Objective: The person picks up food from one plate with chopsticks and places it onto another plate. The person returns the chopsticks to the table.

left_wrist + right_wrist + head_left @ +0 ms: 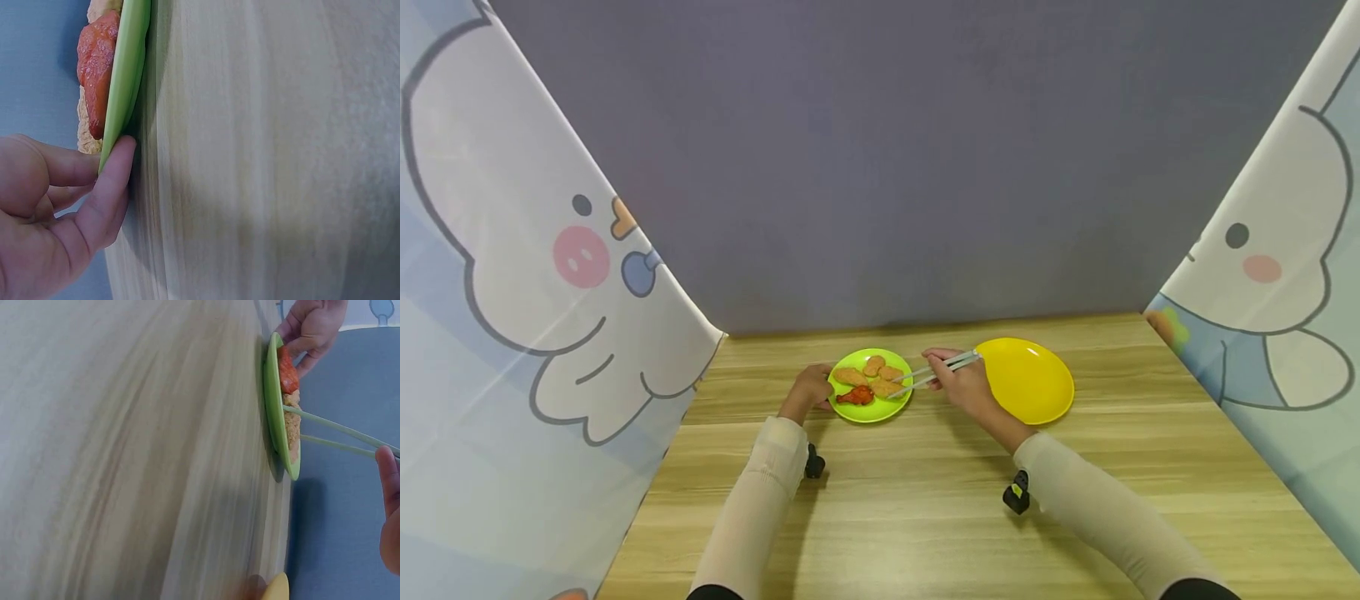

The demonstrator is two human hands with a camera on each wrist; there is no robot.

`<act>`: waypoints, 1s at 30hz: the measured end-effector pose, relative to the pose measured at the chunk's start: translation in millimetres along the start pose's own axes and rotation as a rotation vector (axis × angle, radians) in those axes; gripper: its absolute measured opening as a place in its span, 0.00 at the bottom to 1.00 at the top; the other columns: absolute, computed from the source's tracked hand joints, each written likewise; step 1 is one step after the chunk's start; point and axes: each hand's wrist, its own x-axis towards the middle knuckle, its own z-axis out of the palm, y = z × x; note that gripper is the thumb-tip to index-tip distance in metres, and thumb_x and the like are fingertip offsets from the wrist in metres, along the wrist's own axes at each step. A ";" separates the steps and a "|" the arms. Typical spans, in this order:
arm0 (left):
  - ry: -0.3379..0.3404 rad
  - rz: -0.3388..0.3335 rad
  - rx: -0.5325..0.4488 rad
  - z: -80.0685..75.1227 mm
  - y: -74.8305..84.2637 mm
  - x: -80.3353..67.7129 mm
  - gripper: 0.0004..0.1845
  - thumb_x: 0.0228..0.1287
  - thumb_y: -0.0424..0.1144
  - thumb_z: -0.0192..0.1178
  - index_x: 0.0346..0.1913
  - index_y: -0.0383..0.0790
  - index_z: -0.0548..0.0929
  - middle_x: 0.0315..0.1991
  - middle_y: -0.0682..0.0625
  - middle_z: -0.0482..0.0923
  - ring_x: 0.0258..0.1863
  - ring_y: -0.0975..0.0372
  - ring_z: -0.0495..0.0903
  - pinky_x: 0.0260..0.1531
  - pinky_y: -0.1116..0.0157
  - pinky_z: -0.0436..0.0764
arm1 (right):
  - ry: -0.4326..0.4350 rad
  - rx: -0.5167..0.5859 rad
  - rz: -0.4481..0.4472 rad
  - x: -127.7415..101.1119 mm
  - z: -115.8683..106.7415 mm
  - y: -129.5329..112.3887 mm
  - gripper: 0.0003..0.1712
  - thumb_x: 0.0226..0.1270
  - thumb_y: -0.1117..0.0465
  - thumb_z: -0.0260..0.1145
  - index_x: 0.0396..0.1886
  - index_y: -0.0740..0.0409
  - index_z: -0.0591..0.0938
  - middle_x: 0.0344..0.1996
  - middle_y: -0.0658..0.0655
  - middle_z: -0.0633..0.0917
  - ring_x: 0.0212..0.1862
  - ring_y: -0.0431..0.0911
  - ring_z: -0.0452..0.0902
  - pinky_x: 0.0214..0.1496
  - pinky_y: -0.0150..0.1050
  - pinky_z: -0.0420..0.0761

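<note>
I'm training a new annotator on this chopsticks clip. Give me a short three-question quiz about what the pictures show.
1. True or false: the yellow plate holds food.
2. What is the left hand doing? A) lying flat on the table B) pinching the green plate's rim C) lifting a cup
3. What colour is the drumstick among the breaded pieces?

Key:
1. False; it shows no food.
2. B; the right hand holds chopsticks whose tips reach a nugget.
3. Red.
</note>
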 end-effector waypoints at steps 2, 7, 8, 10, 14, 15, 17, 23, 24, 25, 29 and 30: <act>0.003 0.004 0.002 -0.6 0.4 -0.6 0.34 0.61 0.19 0.52 0.72 0.36 0.72 0.59 0.32 0.78 0.28 0.56 0.86 0.29 0.62 0.90 | 0.012 0.035 0.003 1.4 -2.2 -0.6 0.13 0.74 0.61 0.64 0.48 0.64 0.89 0.28 0.69 0.88 0.24 0.52 0.88 0.28 0.41 0.89; 0.007 0.009 0.003 -1.6 3.3 -3.5 0.34 0.62 0.18 0.51 0.73 0.36 0.71 0.60 0.32 0.77 0.29 0.56 0.86 0.30 0.61 0.91 | -0.005 0.053 0.005 5.0 -6.7 -0.4 0.15 0.75 0.62 0.63 0.52 0.68 0.87 0.34 0.74 0.87 0.29 0.63 0.88 0.29 0.44 0.90; 0.006 0.011 0.004 -1.4 3.6 -4.0 0.34 0.62 0.18 0.51 0.73 0.36 0.71 0.60 0.32 0.77 0.29 0.56 0.86 0.31 0.61 0.91 | -0.014 0.040 0.003 4.7 -7.2 -0.7 0.15 0.76 0.62 0.63 0.52 0.68 0.87 0.34 0.74 0.87 0.30 0.65 0.88 0.29 0.45 0.90; 0.003 0.018 0.009 -0.9 4.0 -5.7 0.35 0.61 0.17 0.51 0.73 0.36 0.72 0.60 0.32 0.78 0.28 0.56 0.86 0.31 0.60 0.91 | -0.037 0.012 -0.003 2.8 -7.2 -3.4 0.16 0.76 0.64 0.61 0.53 0.70 0.86 0.34 0.75 0.87 0.30 0.67 0.87 0.27 0.44 0.89; 0.000 0.032 0.014 0.4 4.1 -8.8 0.35 0.59 0.17 0.51 0.72 0.35 0.72 0.59 0.31 0.79 0.25 0.58 0.86 0.31 0.60 0.91 | -0.066 -0.047 -0.041 -4.7 -5.2 -11.8 0.14 0.77 0.65 0.60 0.52 0.68 0.86 0.33 0.73 0.86 0.30 0.66 0.87 0.26 0.44 0.88; 0.001 0.033 0.018 0.8 4.2 -8.9 0.35 0.59 0.17 0.51 0.72 0.35 0.72 0.58 0.31 0.79 0.25 0.58 0.85 0.31 0.59 0.91 | -0.076 -0.065 -0.050 -5.6 -4.2 -11.2 0.14 0.77 0.64 0.60 0.52 0.67 0.86 0.34 0.72 0.87 0.29 0.64 0.87 0.25 0.43 0.88; 0.001 0.031 0.021 0.8 3.3 -8.3 0.35 0.59 0.17 0.50 0.72 0.35 0.72 0.59 0.31 0.79 0.24 0.58 0.85 0.30 0.60 0.91 | -0.090 -0.097 -0.072 -5.9 -1.4 -7.0 0.14 0.77 0.62 0.61 0.52 0.65 0.87 0.34 0.69 0.87 0.29 0.60 0.88 0.24 0.39 0.87; 0.002 0.024 0.008 1.0 2.8 -8.4 0.35 0.59 0.17 0.50 0.72 0.34 0.72 0.59 0.31 0.79 0.26 0.57 0.86 0.31 0.59 0.91 | -0.072 -0.098 -0.068 -4.0 5.4 2.4 0.14 0.76 0.60 0.61 0.49 0.61 0.89 0.36 0.69 0.90 0.29 0.61 0.88 0.24 0.34 0.86; 0.002 0.029 0.007 1.0 2.9 -9.0 0.34 0.59 0.17 0.50 0.72 0.34 0.72 0.59 0.31 0.78 0.26 0.57 0.86 0.32 0.58 0.91 | -0.058 -0.085 -0.068 -4.2 5.8 1.8 0.14 0.75 0.60 0.61 0.48 0.61 0.89 0.37 0.69 0.90 0.29 0.62 0.88 0.25 0.37 0.88; 0.002 0.034 0.006 1.0 2.9 -9.3 0.34 0.59 0.17 0.51 0.71 0.33 0.72 0.59 0.30 0.78 0.26 0.57 0.86 0.31 0.58 0.91 | -0.043 -0.072 -0.071 -4.4 6.2 1.1 0.13 0.75 0.60 0.62 0.48 0.62 0.89 0.37 0.69 0.90 0.29 0.63 0.88 0.26 0.40 0.89; 0.008 0.044 0.013 1.4 2.6 -8.7 0.34 0.59 0.18 0.51 0.71 0.32 0.72 0.58 0.30 0.79 0.25 0.57 0.86 0.31 0.58 0.91 | 0.002 -0.018 -0.062 -5.5 5.6 -1.5 0.13 0.74 0.61 0.63 0.47 0.63 0.89 0.39 0.66 0.91 0.29 0.65 0.87 0.27 0.43 0.89; 0.009 0.044 0.018 1.4 2.4 -8.4 0.33 0.59 0.18 0.51 0.71 0.33 0.73 0.58 0.30 0.79 0.24 0.58 0.85 0.31 0.59 0.91 | 0.010 -0.010 -0.060 -5.7 5.3 -1.6 0.13 0.74 0.62 0.63 0.47 0.64 0.89 0.39 0.66 0.91 0.29 0.64 0.88 0.26 0.40 0.89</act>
